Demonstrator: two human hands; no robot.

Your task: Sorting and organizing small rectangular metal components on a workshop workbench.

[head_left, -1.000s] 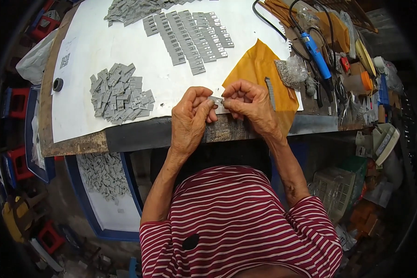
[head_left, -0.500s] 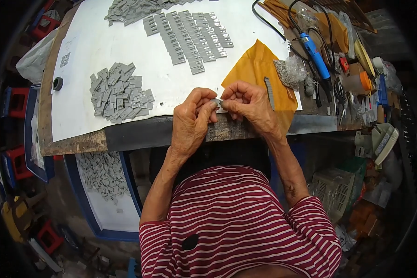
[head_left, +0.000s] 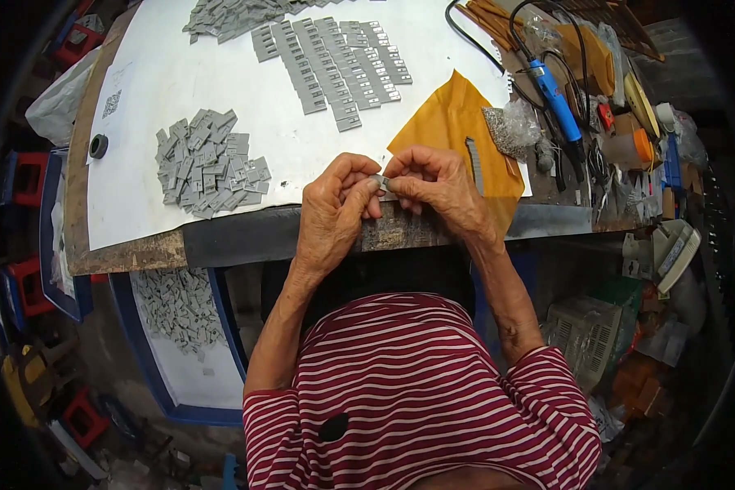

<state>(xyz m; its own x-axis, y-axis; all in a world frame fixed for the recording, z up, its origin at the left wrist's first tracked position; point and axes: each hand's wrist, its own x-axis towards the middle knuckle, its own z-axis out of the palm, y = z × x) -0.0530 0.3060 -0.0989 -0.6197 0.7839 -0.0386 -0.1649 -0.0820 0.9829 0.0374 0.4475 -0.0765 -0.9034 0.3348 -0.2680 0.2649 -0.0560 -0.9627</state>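
Between my two hands, just above the table's front edge, is a small grey plastic piece [head_left: 382,181]. My left hand [head_left: 340,204] pinches it from one side with thumb and fingers. From the other side my right hand [head_left: 437,186] grips it, thumb on top; the fingers cover most of it. To the left lies a loose pile of grey plastic pieces [head_left: 212,163] of the same kind. Beyond my hands, more of these pieces stand in neat rows [head_left: 327,69] on the white sheet [head_left: 302,151]. An orange-yellow paper sheet [head_left: 433,118] lies beside my right hand.
Another grey heap [head_left: 237,18] sits at the far edge. On the right are a blue pen-shaped electric tool [head_left: 557,98] with black cable, a bag of tiny metal parts [head_left: 508,132] and clutter. A blue tray [head_left: 230,327] of grey pieces is below the table; a black ring [head_left: 98,147] lies left.
The piece between my fingertips shows slightly more, and my right hand has shifted a little to the left. Both hands keep their pinch; the piles and rows look unchanged.
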